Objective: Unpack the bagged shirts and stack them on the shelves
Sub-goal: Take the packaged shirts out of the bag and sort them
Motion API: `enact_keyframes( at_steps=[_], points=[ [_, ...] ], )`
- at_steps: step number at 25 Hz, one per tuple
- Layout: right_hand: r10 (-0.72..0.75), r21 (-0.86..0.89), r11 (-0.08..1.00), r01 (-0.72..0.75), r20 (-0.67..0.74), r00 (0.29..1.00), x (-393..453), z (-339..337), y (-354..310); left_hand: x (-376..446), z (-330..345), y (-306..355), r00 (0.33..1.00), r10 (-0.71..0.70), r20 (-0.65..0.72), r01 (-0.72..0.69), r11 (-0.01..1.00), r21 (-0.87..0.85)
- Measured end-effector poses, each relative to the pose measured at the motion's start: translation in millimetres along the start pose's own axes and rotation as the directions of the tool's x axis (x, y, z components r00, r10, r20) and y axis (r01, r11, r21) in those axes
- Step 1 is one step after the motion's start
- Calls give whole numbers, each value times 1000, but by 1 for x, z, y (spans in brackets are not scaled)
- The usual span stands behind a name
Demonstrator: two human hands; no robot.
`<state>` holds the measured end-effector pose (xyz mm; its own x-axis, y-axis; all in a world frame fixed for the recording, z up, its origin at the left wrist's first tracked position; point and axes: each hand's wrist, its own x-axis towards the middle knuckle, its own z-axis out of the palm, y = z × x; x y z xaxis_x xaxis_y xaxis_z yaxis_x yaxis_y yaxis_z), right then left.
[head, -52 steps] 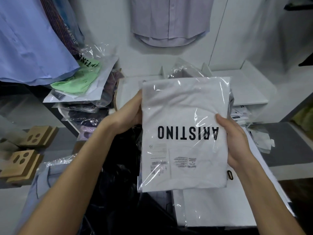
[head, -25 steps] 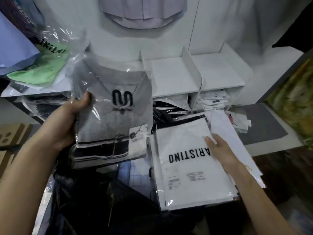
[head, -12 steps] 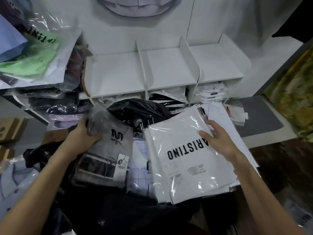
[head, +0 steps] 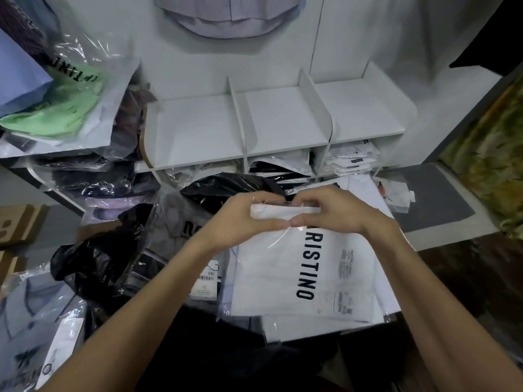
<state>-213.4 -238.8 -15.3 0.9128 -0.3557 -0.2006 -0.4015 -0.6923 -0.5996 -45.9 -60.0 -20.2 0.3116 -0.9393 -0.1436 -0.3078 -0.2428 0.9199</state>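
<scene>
Your hands cover the far end of the white bagged shirt (head: 300,267), so you cannot see exactly how the plastic is sealed there, and the first letter of its printed word is hidden under your right hand (head: 336,212). The small print on its label is too blurred to read. The bag lies flat on a heap of other packets in front of the white shelf unit (head: 271,120), its long axis running away from you, with the lettering turned sideways so the word reads from the far end toward you. The far end, next to the shelf, seems to be the folded flap, though glare on the plastic makes that hard to confirm. Both your forearms reach in from the bottom corners and meet at that end. Your left hand (head: 249,219) curls its fingers over the edge with the thumb underneath, pinching the fold; your right hand does the same from the other side, thumb tips nearly touching. To the left, partly under your left arm, lies a grey bagged shirt (head: 175,239) with a hang tag, its logo half covered. A green bagged shirt (head: 65,108) sits on the pile at upper left.
</scene>
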Motion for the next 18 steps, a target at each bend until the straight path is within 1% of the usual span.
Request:
enact_keyframes(
  at_steps=[1, 2, 3, 4, 5, 6, 7, 8, 9, 10, 11, 12, 13, 15, 16, 17, 18],
  points=[
    [21, -11, 1000, -21, -45, 999, 1, -1, -1, 5, 5, 1, 996, 37, -83, -39, 999, -17],
    [36, -16, 999, -38, -146, 989, -1, -1, 2, 6, 7, 0, 984, 47, -170, -61, 995, -74],
    [24, -49, 998, -42, -320, 947, -5, 2, 9, 6, 5, -2, 965, 34, -259, -73, 987, -140],
    [-19, -103, 994, -42, -530, 848, -11, 6, 16, 6, 3, -5, 942, 8, -336, -83, 974, -210],
    [-65, -147, 987, -60, -718, 693, -18, 14, 23, 5, 1, -6, 922, -24, -387, -92, 956, -279],
    [-71, -148, 984, -103, -844, 532, -23, 22, 29, 4, 1, -8, 907, -54, -417, -104, 933, -346],
    [-5, -84, 983, -161, -900, 436, -25, 29, 34, 2, 3, -4, 895, -75, -439, -118, 910, -397],
    [142, 45, 973, -224, -889, 436, -25, 38, 39, 1, 7, -1, 885, -81, -458, -140, 893, -428],
    [347, 215, 929, -300, -786, 511, -23, 48, 45, 2, 11, 2, 873, -86, -480, -157, 882, -444],
    [552, 369, 834, -411, -577, 603, -21, 56, 50, 4, 15, 4, 865, -95, -493, -168, 871, -462],
    [679, 453, 724, -520, -335, 653, -20, 64, 52, 5, 19, 7, 864, -110, -492, -171, 854, -491],
    [724, 483, 649, -587, -157, 671, -19, 68, 53, 6, 24, 10, 871, -123, -475, -168, 835, -524],
    [735, 504, 612, -610, -75, 674, -18, 70, 53, 6, 29, 14, 884, -127, -450, -166, 814, -556],
    [735, 590, 566, -575, -47, 676, -15, 70, 49, 4, 42, 25, 904, -124, -408, -172, 770, -615],
    [732, 661, 518, -543, -14, 681, -13, 68, 45, 3, 47, 32, 916, -127, -382, -168, 741, -651],
    [724, 752, 432, -498, 40, 688, -12, 65, 40, 0, 50, 38, 933, -127, -337, -150, 712, -685],
    [701, 861, 309, -405, 82, 709, -10, 63, 37, -2, 51, 42, 958, -116, -263, -113, 689, -716]
  ],
)
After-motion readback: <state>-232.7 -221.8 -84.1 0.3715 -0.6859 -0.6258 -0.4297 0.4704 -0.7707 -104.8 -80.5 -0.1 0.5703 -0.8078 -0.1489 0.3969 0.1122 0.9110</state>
